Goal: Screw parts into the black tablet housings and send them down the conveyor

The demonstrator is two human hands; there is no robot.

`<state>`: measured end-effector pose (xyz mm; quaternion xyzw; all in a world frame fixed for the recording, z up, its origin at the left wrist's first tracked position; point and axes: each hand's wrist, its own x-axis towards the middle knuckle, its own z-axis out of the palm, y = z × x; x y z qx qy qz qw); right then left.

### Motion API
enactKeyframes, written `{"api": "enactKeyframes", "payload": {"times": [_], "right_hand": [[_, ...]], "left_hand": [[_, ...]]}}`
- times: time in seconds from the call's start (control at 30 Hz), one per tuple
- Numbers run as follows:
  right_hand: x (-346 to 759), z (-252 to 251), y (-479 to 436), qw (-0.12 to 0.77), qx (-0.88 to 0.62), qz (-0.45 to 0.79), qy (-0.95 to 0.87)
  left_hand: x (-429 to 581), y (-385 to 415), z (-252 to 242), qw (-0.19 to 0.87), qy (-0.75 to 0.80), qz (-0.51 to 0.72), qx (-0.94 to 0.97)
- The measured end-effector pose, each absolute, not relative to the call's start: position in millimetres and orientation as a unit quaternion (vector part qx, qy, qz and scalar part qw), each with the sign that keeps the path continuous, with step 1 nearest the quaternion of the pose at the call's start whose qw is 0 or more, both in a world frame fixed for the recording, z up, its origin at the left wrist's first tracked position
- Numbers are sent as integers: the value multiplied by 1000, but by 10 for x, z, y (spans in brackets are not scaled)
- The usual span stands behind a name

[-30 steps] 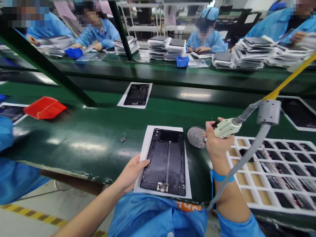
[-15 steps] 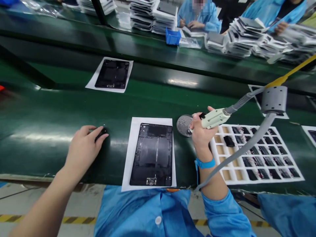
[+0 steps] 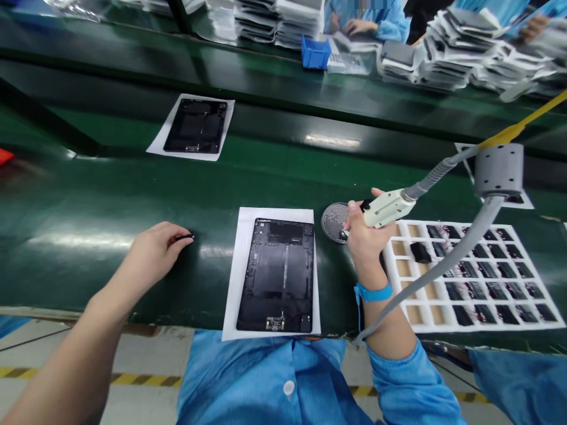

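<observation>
My left hand [image 3: 153,251] is at the left of the green bench, fingertips pinched on a small thin black part [image 3: 185,236] whose kind I cannot make out. My right hand [image 3: 365,236] grips a pale electric screwdriver [image 3: 390,208], tilted, its tip down at a round metal dish [image 3: 333,221] with a perforated surface. Between my hands an opened black tablet [image 3: 277,277] lies on a white sheet [image 3: 234,271], its inside facing up and a small circuit board at its near end.
A white compartment tray [image 3: 436,310] with several black parts stands at the right. A grey hose [image 3: 447,265] crosses over it. Another open tablet [image 3: 197,126] lies at the back left. Beyond are a blue bin [image 3: 315,53], stacked sheets [image 3: 301,23] and co-workers' hands.
The fingers of my left hand have closed more tightly around the small black part. My right hand keeps the screwdriver at the dish. The whole view has shifted slightly.
</observation>
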<state>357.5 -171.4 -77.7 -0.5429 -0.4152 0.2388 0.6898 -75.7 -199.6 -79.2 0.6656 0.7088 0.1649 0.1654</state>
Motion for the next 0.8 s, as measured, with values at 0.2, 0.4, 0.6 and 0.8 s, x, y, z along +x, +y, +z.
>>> {"api": "enactKeyframes", "payload": {"times": [0.2,0.4,0.6,0.8], "right_hand": [[3586,-791,-1696,690,-537,247,-418],[3585,-785,-1697,693,-535,256,-411],[3553,-759,-1704,686,-537,264,-413],[3602,-673,-1732,706,-508,248,-427]], "left_hand": [[-296,-2107,-593,177,639,272,697],[364,-1965,-405,293,598,381,641],[919,-1710,-435,394,508,336,688],[1517,-1394,-714,415,443,242,757]]}}
